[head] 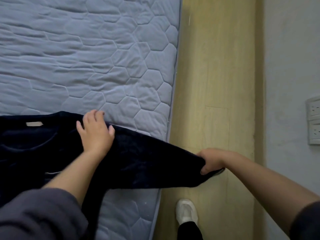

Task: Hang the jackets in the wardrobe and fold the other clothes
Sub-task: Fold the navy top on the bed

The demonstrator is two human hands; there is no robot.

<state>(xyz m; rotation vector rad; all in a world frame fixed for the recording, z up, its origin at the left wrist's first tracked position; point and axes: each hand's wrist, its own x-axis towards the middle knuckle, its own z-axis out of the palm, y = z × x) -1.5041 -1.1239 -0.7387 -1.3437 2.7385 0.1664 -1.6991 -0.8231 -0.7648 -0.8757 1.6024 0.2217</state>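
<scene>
Navy sweater (34,149): laid unfolded on mattress (86,58), pressed down by flat, open-fingered left grip (96,134); sleeve end (173,161) is clenched by right grip (212,161). Folding is judged barely begun.

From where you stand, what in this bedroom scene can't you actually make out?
All in the head view:
The dark garment: its left side is cut off by the frame edge, and its lower part is hidden under the grey sleeve.
Its cuff: buried in the right hand.
The neck label: too small and blurred to read.
The wall socket: cut by the right edge.
The wardrobe: not in view.
</scene>
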